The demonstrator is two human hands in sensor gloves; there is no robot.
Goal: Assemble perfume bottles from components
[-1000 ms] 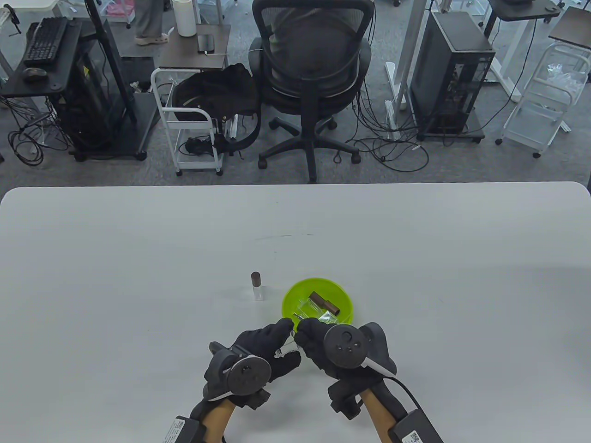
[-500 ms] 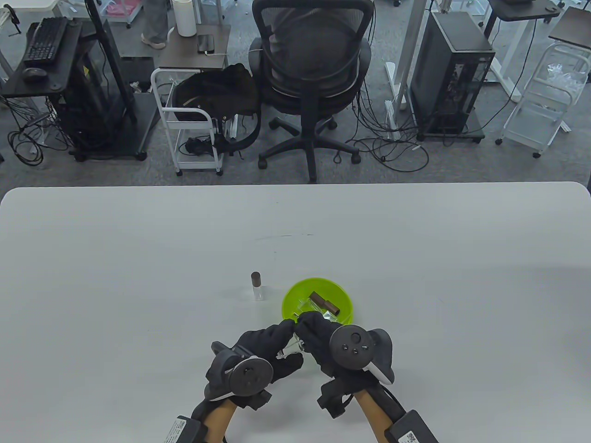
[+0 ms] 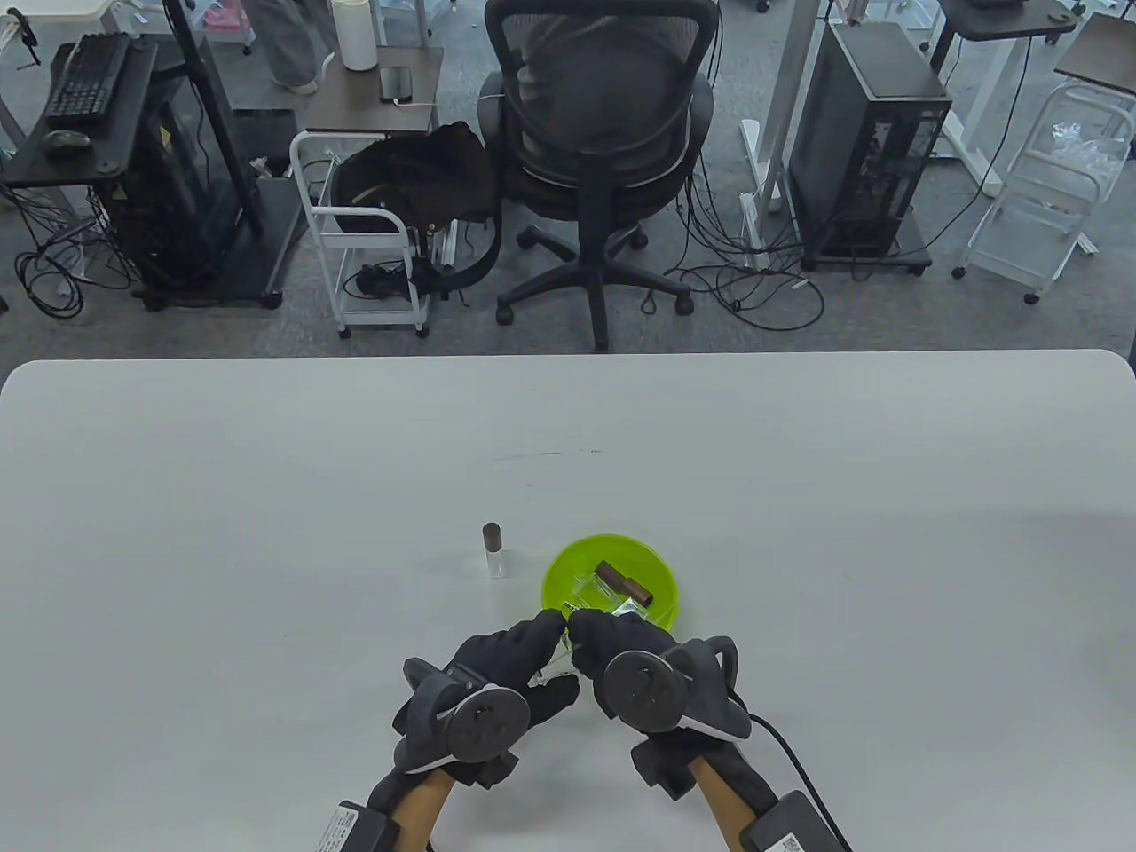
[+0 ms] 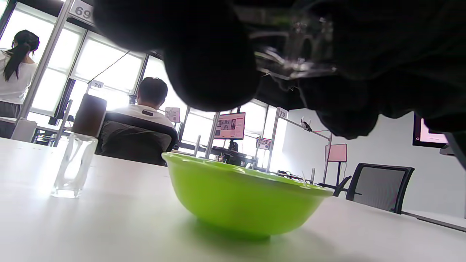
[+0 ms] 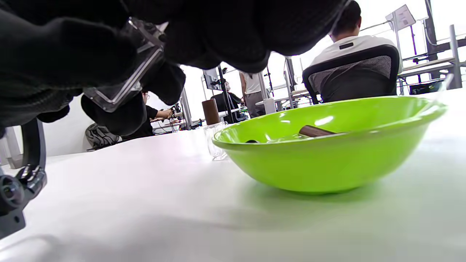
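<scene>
Table view: since half a second ago the right hand [image 3: 641, 676] has rolled, so its tracker now sits lower and closer in; fingertips of both hands stayed together over the same spot. The left hand [image 3: 497, 679] has barely shifted. Likely a twisting step, seating a part into the clear bottle [image 3: 557, 667] pinched between them, so this bottle is mid-assembly, not done. Just beyond the fingertips is the green bowl [image 3: 661, 577] with a brown cap [image 3: 623, 584] and clear parts inside. The finished bottle [image 3: 494, 551] stands beyond and left of the left fingers, apart from the bowl. Open table all round; the near edge is close behind the wrists.

Left wrist view: left fingers [image 4: 211, 65] curl narrowly round clear glass [image 4: 291, 54] at top. The bowl rim lies below and ahead, not touching. Finished bottle upright at far left.

Right wrist view: right fingers [image 5: 225, 32] close narrowly on the clear bottle [image 5: 123, 83], opposite the left fingers. What the fingertips hold against it is hidden. Bowl wall near on the right; room to lift straight up.
</scene>
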